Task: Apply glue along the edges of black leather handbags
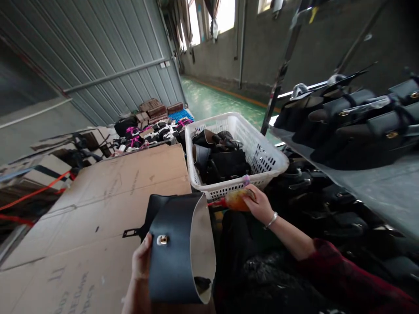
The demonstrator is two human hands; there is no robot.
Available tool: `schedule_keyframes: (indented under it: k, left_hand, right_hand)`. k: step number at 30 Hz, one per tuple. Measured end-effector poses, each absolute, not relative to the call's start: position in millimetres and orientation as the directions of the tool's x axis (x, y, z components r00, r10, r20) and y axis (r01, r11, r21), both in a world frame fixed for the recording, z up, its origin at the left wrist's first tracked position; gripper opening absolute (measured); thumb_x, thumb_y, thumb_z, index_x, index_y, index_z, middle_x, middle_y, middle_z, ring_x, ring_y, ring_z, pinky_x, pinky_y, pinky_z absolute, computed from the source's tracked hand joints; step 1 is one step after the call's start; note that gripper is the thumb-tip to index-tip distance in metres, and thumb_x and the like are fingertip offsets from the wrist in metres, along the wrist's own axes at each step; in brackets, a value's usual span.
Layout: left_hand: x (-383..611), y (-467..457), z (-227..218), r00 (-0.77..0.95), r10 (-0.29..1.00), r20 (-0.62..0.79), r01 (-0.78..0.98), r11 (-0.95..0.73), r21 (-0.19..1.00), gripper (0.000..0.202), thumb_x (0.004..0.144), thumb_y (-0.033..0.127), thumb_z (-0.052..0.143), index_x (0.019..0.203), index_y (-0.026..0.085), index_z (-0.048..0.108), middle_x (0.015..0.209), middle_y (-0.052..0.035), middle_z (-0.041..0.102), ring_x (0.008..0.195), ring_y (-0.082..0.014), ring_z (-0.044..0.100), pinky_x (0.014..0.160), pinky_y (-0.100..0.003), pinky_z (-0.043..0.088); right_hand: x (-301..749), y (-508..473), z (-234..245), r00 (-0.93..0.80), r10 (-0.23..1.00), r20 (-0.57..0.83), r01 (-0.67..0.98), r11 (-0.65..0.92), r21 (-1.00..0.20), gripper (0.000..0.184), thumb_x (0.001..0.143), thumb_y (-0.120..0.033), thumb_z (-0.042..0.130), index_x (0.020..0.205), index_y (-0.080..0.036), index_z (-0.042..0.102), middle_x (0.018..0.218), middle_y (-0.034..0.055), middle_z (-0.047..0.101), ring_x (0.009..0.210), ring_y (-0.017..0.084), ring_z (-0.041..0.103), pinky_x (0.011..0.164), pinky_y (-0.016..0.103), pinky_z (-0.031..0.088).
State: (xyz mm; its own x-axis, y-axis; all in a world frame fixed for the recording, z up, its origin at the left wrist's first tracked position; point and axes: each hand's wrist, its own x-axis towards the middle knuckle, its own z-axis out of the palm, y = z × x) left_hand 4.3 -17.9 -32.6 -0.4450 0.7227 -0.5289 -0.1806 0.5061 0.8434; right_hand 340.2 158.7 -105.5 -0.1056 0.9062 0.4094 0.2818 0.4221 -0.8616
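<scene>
My left hand (142,260) is closed on a black leather handbag body (172,257), gripping its left side. The bag has a gold clasp (162,240) on its front, and its pale lining shows through the open end at right. A strap tab with a slot (131,233) juts out to the left. In my right hand (260,204) is a squeeze bottle (236,200) with amber contents and a red nozzle. The nozzle points left at the bag's upper edge; whether it touches is unclear. My left fingertips are partly hidden by the bag.
Ahead stands a white plastic basket (240,120) holding black bag pieces. Flattened cardboard (108,205) covers the surface at left. A rack shelf (360,174) with finished-looking black bags stands at right, more bags beneath it. Bundled parts (157,135) lie at the back.
</scene>
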Motion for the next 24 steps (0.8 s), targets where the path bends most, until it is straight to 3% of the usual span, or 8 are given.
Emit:
schedule_keyframes:
  k: [3,8,14,24]
  left_hand:
    - [8,-15,-29,-0.342,0.699,-0.628,-0.523,0.413,0.745,0.045,0.047,0.056,0.080,0.076,0.024,0.068,0.093,-0.0032,0.074,0.099,-0.0342,0.066,0.075,-0.040,0.056]
    - [9,-18,-19,-0.272,0.698,-0.662,-0.696,0.333,0.636,0.051,0.043,0.033,0.089,0.089,0.020,0.072,0.096,-0.0056,0.074,0.091,-0.0312,0.068,0.078,-0.038,0.056]
    - [5,-19,-25,-0.258,0.695,-0.671,-0.673,0.369,0.641,0.040,0.048,0.039,0.087,0.078,0.018,0.071,0.072,-0.0056,0.073,0.061,-0.0264,0.068,0.067,-0.040,0.058]
    - [4,-19,-27,-0.262,0.715,-0.648,-0.645,0.370,0.668,0.042,0.047,0.038,0.087,0.080,0.018,0.071,0.066,-0.0049,0.071,0.060,-0.0272,0.068,0.067,-0.040,0.058]
  right_hand:
    - [338,162,-107,-0.104,0.906,0.410,0.296,0.422,-0.857,0.012,0.080,-0.030,0.058,0.074,-0.021,0.052,0.067,-0.0010,0.052,0.060,0.014,0.049,0.060,0.027,0.042]
    - [336,166,-113,-0.112,0.923,0.369,0.273,0.385,-0.882,0.013,0.078,-0.032,0.058,0.073,-0.021,0.052,0.066,-0.0011,0.050,0.060,0.014,0.048,0.059,0.028,0.041]
    - [338,158,-120,-0.146,0.949,0.280,0.264,0.310,-0.913,0.016,0.078,-0.035,0.057,0.072,-0.021,0.052,0.063,-0.0014,0.050,0.058,0.015,0.046,0.057,0.028,0.039]
    - [352,135,-125,-0.223,0.965,0.138,0.184,0.181,-0.966,0.023,0.078,-0.042,0.060,0.073,-0.020,0.053,0.064,-0.0017,0.050,0.060,0.014,0.046,0.056,0.027,0.039]
